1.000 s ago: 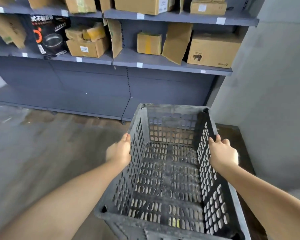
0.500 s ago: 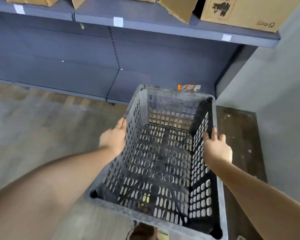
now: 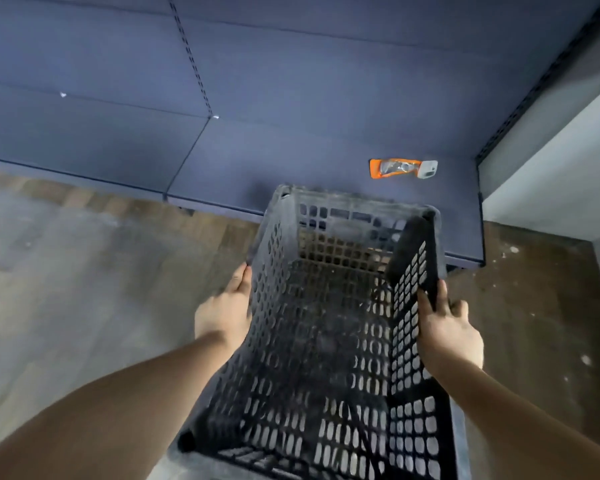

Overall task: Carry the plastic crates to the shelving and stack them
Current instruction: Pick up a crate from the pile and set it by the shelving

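Clearly, the left hand point(image 3: 222, 315) holds the outside of the left wall of the dark grey perforated plastic crate point(image 3: 329, 341), its grip closed over the rim as far as the blur lets one judge, with the fingers hidden behind the wall. The crate hangs between both hands above the worn brown floor point(image 3: 77, 271), tilted so its far end reaches over the front edge of the blue-grey metal bottom shelf point(image 3: 291, 157); whether that end touches the shelf cannot be told. On the right wall, the right hand point(image 3: 447, 336) grips the rim, thumb inside against the lattice and fingers curled outside. Further right and behind the crate, a small orange and clear packet point(image 3: 394, 168) lies on the shelf beside a little white tag point(image 3: 428, 169), near the pale wall point(image 3: 551, 168). The risk from here, as I judge it, is sliding the crate forward onto that packet, leaving it rocking and a poor base for stacking; a tilted set-down could also catch the far edge on the shelf lip and jolt the rim out of one hand.
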